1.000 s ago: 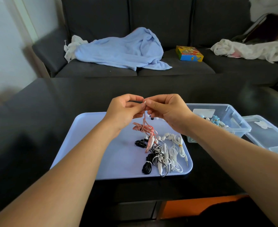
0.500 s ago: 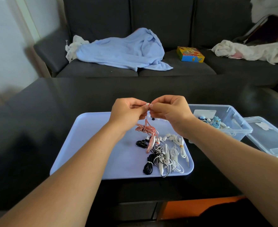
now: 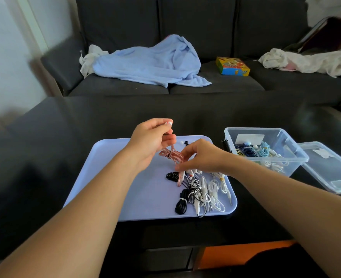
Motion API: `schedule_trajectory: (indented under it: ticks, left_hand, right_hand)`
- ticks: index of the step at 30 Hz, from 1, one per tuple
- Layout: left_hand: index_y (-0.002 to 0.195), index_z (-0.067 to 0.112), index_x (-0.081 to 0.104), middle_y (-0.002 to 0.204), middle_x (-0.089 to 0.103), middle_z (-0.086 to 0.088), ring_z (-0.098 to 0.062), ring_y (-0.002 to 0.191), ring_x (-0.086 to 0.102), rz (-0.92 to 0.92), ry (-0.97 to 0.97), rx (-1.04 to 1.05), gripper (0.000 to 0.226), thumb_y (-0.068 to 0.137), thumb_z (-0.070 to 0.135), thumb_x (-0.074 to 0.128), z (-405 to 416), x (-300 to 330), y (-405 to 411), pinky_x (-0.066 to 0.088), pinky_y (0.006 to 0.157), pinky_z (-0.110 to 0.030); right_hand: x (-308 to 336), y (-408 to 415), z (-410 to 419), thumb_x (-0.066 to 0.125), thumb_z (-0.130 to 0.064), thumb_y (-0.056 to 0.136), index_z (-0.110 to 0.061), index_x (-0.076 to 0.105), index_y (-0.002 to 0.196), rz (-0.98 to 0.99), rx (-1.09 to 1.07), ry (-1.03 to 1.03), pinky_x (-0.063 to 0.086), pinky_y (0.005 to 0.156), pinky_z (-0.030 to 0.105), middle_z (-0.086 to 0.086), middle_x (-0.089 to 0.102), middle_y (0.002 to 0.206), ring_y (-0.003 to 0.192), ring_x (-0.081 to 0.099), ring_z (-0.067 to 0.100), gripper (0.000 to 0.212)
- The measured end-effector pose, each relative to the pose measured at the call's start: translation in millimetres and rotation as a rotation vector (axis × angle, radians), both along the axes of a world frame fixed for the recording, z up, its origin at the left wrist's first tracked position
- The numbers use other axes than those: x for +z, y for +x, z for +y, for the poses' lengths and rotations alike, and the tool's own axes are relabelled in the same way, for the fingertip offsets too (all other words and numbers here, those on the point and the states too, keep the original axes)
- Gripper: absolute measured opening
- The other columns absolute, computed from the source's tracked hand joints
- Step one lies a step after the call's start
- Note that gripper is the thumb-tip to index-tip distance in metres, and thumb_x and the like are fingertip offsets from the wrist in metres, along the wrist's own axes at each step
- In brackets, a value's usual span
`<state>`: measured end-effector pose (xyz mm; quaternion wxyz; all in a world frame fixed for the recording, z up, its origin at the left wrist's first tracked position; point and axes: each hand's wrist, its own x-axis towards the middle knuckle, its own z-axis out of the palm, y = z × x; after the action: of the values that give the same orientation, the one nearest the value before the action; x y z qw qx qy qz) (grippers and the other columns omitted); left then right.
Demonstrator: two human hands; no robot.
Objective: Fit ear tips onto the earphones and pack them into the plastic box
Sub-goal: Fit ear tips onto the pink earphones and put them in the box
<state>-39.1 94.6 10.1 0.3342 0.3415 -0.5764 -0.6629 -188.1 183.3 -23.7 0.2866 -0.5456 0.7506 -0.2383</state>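
Note:
My left hand (image 3: 151, 141) holds up the pink earphones (image 3: 172, 155) by one earbud, whose white tip shows between thumb and forefinger. The coiled pink cable hangs below it over the lavender tray (image 3: 109, 173). My right hand (image 3: 200, 157) is lower, over the tray, with its fingers curled down at the pile of white, black and striped earphones (image 3: 201, 189). What its fingertips touch is hidden. Two loose ear tips (image 3: 183, 142) lie at the tray's far edge. The clear plastic box (image 3: 286, 155) to the right holds several blue and white earphones.
The box's clear lid (image 3: 330, 167) lies on the black table (image 3: 65, 127) at the far right. Behind the table stands a dark sofa with a blue blanket (image 3: 151, 63), a colourful box (image 3: 232, 66) and white cloths.
My hands were pinched together at the pink earbud. The right hand has let go and dropped to the pile on the tray, while the left hand keeps the earbud raised.

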Motion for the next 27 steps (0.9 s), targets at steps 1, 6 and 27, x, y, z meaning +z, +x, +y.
schedule_trajectory:
  ticks: [1, 6, 27]
  left_hand:
    - [0.103, 0.009, 0.071, 0.083, 0.062, -0.005, -0.014, 0.072, 0.066, 0.006, 0.003, 0.012, 0.011, 0.098, 0.012, 0.062, -0.1, 0.1, -0.1, 0.059, 0.070, -0.025]
    - [0.096, 0.008, 0.071, 0.082, 0.068, -0.006, -0.013, 0.065, 0.067, -0.036, -0.042, 0.108, 0.008, 0.095, 0.014, 0.066, -3.6, -1.3, 0.8, 0.058, 0.064, -0.024]
    - [0.101, 0.009, 0.070, 0.106, 0.072, -0.014, -0.017, 0.092, 0.071, 0.090, 0.095, -0.162, 0.018, 0.101, 0.003, 0.053, 55.9, 1.3, -81.2, 0.059, 0.082, -0.022]
  right_hand:
    - [0.9, 0.4, -0.6, 0.087, -0.035, 0.075, -0.018, 0.079, 0.088, 0.002, 0.006, 0.010, 0.059, 0.078, 0.035, 0.003, 0.077, 0.087, 0.077, 0.070, 0.017, 0.023]
    - [12.2, -2.1, 1.7, 0.076, -0.023, 0.088, -0.007, 0.077, 0.085, -0.170, -0.082, -0.037, 0.039, 0.051, 0.021, 0.014, 0.073, 0.078, 0.057, 0.048, 0.011, 0.016]
    - [60.3, -66.5, 60.1, 0.073, -0.022, 0.090, -0.009, 0.078, 0.089, -0.471, -0.588, -0.494, 0.052, 0.068, 0.028, 0.007, 0.070, 0.076, 0.064, 0.058, 0.011, 0.013]
